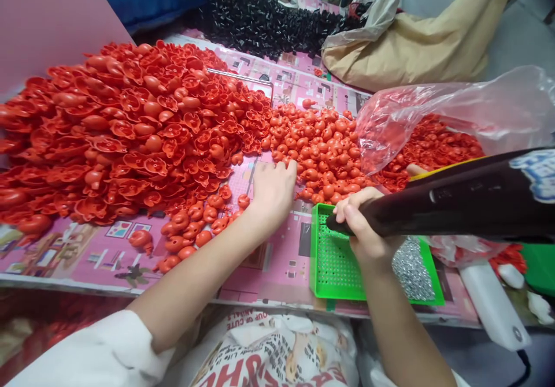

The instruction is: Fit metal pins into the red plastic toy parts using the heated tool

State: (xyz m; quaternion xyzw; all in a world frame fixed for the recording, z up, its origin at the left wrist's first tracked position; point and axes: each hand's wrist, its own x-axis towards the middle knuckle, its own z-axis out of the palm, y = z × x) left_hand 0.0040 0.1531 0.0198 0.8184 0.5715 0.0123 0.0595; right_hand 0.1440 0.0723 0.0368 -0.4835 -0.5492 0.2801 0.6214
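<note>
1. While the right hand [362, 225] clenches a black cylindrical tool [433, 202], the tool's tip sits above a green perforated tray [333, 260].
2. Open and unclenched, the left hand [273, 193] touches small red plastic parts [321, 156] heaped on a pink printed sheet [277, 277].
3. Small silver pieces [411, 268] fill the tray's far corner.
4. A clear plastic bag [451, 115] lies right; black plastic parts [269, 20] lie beyond.

I log the parts [143, 127] as red-orange, the tray [333, 271] as bright green with a grid of holes, the worktop [277, 277] as pink with printed pictures, and the far pile [269, 17] as black.
</note>
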